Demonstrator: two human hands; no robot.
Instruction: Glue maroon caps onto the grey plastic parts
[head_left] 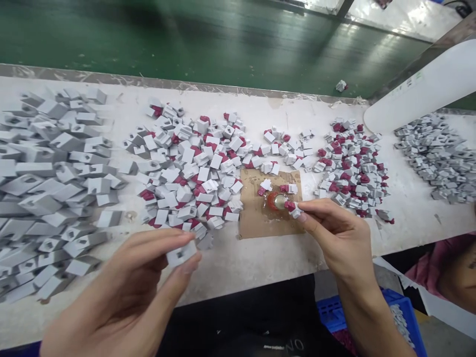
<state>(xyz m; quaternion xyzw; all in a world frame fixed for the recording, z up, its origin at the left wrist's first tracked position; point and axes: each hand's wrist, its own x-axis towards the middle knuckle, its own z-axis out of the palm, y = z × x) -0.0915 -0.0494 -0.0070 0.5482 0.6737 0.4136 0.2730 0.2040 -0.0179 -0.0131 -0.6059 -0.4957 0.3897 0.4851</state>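
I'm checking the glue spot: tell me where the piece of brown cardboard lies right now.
In the head view the brown cardboard lies flat on the white table, just right of centre, between the big pile of white and red pieces and the right hand.

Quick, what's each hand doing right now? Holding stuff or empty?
Left hand: closed on a grey block, pinched between the fingertips.
Right hand: closed on a small white and red piece, held at the glue blob.

The left hand (126, 292) reached in from the lower left, palm turned inward, its thumb and fingers (174, 241) pinched together at the tips. The right hand (336, 238) stretched forward from the lower right on a bare forearm, fingertips closed in a pinch pointing left.
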